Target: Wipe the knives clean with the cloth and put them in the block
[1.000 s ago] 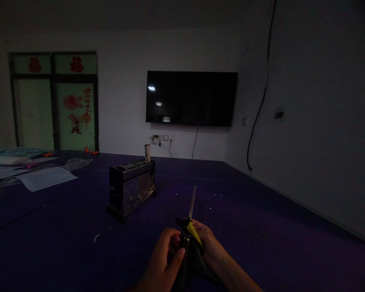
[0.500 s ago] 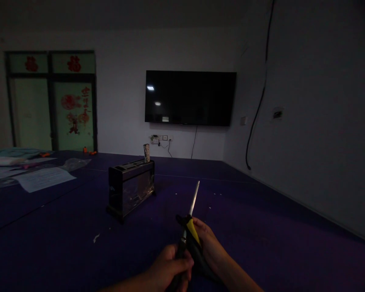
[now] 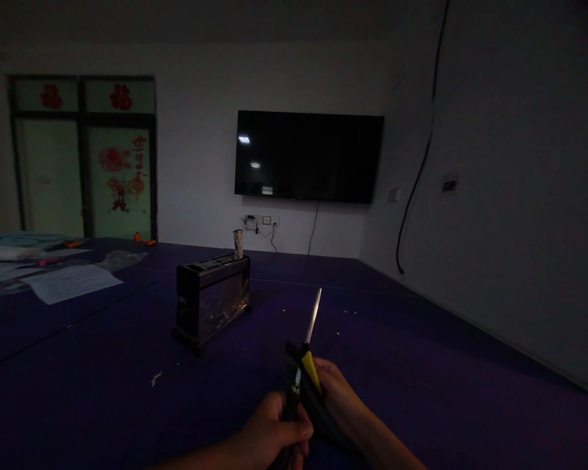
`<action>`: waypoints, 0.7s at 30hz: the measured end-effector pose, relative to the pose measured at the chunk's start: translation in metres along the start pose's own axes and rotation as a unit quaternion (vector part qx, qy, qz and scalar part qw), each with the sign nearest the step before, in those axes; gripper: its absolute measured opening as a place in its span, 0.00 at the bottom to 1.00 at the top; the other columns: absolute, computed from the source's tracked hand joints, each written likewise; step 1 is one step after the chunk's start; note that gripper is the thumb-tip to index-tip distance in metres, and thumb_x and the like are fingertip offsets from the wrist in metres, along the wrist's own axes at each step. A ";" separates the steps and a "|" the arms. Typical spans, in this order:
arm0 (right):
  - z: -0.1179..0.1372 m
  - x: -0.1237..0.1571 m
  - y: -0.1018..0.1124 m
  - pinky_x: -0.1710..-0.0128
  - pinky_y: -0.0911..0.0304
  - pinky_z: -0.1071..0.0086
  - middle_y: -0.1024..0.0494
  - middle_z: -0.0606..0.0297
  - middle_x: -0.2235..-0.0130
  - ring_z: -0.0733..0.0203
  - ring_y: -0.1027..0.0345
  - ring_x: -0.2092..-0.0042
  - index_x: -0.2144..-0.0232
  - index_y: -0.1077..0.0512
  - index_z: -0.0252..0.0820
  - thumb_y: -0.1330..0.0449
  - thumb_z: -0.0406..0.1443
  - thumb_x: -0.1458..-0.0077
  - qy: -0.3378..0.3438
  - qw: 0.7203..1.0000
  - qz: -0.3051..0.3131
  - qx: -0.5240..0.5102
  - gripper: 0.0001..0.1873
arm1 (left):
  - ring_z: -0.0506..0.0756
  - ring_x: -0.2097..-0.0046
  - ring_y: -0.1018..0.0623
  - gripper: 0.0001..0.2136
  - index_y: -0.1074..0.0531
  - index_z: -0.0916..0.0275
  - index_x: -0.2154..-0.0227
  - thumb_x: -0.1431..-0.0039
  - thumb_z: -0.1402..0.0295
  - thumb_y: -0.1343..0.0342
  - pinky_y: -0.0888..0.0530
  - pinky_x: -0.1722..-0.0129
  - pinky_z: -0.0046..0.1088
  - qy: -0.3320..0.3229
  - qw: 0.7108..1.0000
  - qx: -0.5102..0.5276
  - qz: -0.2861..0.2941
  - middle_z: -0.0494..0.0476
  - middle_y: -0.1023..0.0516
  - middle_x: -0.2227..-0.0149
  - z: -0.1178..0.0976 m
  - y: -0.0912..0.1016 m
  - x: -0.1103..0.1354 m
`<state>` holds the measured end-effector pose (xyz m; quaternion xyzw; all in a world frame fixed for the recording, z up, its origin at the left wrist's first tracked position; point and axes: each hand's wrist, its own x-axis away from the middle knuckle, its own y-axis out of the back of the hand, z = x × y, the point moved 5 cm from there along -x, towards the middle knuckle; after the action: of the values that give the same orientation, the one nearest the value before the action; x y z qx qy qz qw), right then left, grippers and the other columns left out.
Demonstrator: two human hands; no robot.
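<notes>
My left hand (image 3: 277,431) is closed round the dark handle of what looks like a slim knife (image 3: 313,316). Its narrow shiny blade points up and away from me. A black-and-yellow handled tool (image 3: 310,371) crosses over the blade near the metal collar; I cannot tell its exact kind in this dim light. The fingers of my right hand (image 3: 336,388) are wrapped round that tool from the right side. Both hands are close together above the front of the table. The lower ends of both handles are hidden or lost in shadow.
A black slotted box (image 3: 213,300), with a speckled upright piece (image 3: 238,244) at its far end, stands left of my hands. Papers (image 3: 73,282) and clear plastic (image 3: 122,260) lie at far left. White scraps dot the purple table (image 3: 411,365). A television (image 3: 308,156) hangs beyond.
The black-and-yellow tool is tilted slightly and sits a bit higher from the left hand, with more of the metal collar showing. Both hands keep their hold. The view has shifted slightly.
</notes>
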<state>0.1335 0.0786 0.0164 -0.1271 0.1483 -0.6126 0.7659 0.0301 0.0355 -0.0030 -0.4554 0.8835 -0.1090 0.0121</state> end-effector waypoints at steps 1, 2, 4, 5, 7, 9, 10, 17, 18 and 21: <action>0.000 0.002 -0.003 0.80 0.45 0.77 0.29 0.68 0.81 0.69 0.38 0.80 0.77 0.30 0.35 0.35 0.41 0.61 -0.005 1.000 0.011 0.005 0.14 | 0.44 0.85 0.36 0.18 0.40 0.63 0.70 0.62 0.60 0.42 0.40 0.85 0.19 -0.005 1.000 -0.008 0.001 0.47 0.33 0.82 0.000 0.001 0.000; 0.000 0.004 -0.006 0.80 0.46 0.77 0.29 0.67 0.81 0.69 0.39 0.81 0.77 0.30 0.35 0.35 0.41 0.61 -0.011 1.000 0.025 0.010 0.14 | 0.44 0.85 0.36 0.18 0.40 0.64 0.70 0.62 0.60 0.42 0.40 0.85 0.20 -0.009 1.000 -0.018 0.001 0.47 0.33 0.82 0.001 0.002 0.000; 0.002 0.007 -0.012 0.82 0.47 0.76 0.29 0.66 0.80 0.69 0.40 0.82 0.76 0.29 0.35 0.37 0.41 0.59 -0.019 0.998 0.056 0.017 0.13 | 0.45 0.85 0.35 0.20 0.40 0.64 0.68 0.61 0.59 0.42 0.40 0.85 0.20 -0.013 0.999 -0.043 -0.006 0.47 0.32 0.81 -0.001 0.006 0.000; 0.003 0.009 -0.015 0.81 0.47 0.76 0.29 0.65 0.80 0.68 0.39 0.81 0.75 0.29 0.34 0.37 0.41 0.59 -0.020 0.997 0.070 0.019 0.13 | 0.45 0.86 0.35 0.21 0.41 0.64 0.66 0.60 0.58 0.42 0.41 0.86 0.20 -0.012 0.998 -0.054 -0.009 0.47 0.32 0.80 -0.002 0.008 -0.001; 0.005 0.010 -0.020 0.79 0.45 0.75 0.28 0.64 0.78 0.67 0.38 0.79 0.74 0.29 0.34 0.37 0.40 0.59 -0.015 0.996 0.085 0.018 0.13 | 0.46 0.86 0.35 0.22 0.43 0.64 0.64 0.56 0.54 0.46 0.42 0.88 0.20 -0.007 0.998 -0.062 -0.010 0.48 0.31 0.78 -0.004 0.009 -0.001; 0.007 0.009 -0.021 0.77 0.44 0.76 0.27 0.64 0.77 0.67 0.37 0.78 0.74 0.29 0.35 0.37 0.39 0.60 -0.008 0.996 0.087 0.015 0.12 | 0.46 0.87 0.35 0.23 0.44 0.64 0.64 0.54 0.49 0.51 0.43 0.89 0.20 -0.001 0.999 -0.052 0.000 0.48 0.31 0.79 -0.007 0.008 -0.001; 0.008 0.008 -0.021 0.77 0.44 0.76 0.27 0.65 0.77 0.67 0.37 0.78 0.75 0.29 0.35 0.37 0.38 0.60 -0.006 0.996 0.085 0.013 0.11 | 0.47 0.87 0.35 0.24 0.44 0.65 0.64 0.53 0.47 0.53 0.43 0.89 0.20 0.000 0.999 -0.045 0.005 0.48 0.31 0.80 -0.008 0.007 -0.001; -0.001 0.004 -0.013 0.79 0.45 0.75 0.28 0.66 0.79 0.68 0.39 0.80 0.75 0.29 0.35 0.38 0.38 0.58 -0.009 0.998 0.064 0.001 0.10 | 0.48 0.88 0.35 0.22 0.44 0.63 0.64 0.51 0.47 0.56 0.43 0.89 0.20 0.011 0.999 -0.051 0.002 0.46 0.32 0.83 -0.003 0.006 -0.004; -0.002 0.003 -0.012 0.79 0.45 0.75 0.28 0.66 0.79 0.67 0.39 0.80 0.75 0.30 0.35 0.38 0.38 0.59 -0.008 0.998 0.060 -0.002 0.10 | 0.48 0.88 0.35 0.21 0.44 0.63 0.65 0.51 0.48 0.56 0.43 0.89 0.20 0.014 0.998 -0.056 0.001 0.47 0.32 0.83 -0.002 0.007 -0.004; -0.003 0.001 -0.009 0.77 0.43 0.75 0.28 0.66 0.78 0.66 0.37 0.78 0.75 0.30 0.36 0.37 0.36 0.61 -0.002 0.999 0.043 -0.012 0.09 | 0.47 0.87 0.35 0.20 0.43 0.63 0.66 0.50 0.49 0.55 0.45 0.88 0.19 0.020 0.998 -0.064 -0.001 0.48 0.32 0.82 -0.001 0.008 -0.006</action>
<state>0.1241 0.0754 0.0168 -0.1313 0.1598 -0.5770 0.7902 0.0271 0.0448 -0.0045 -0.4535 0.8885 -0.0613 -0.0343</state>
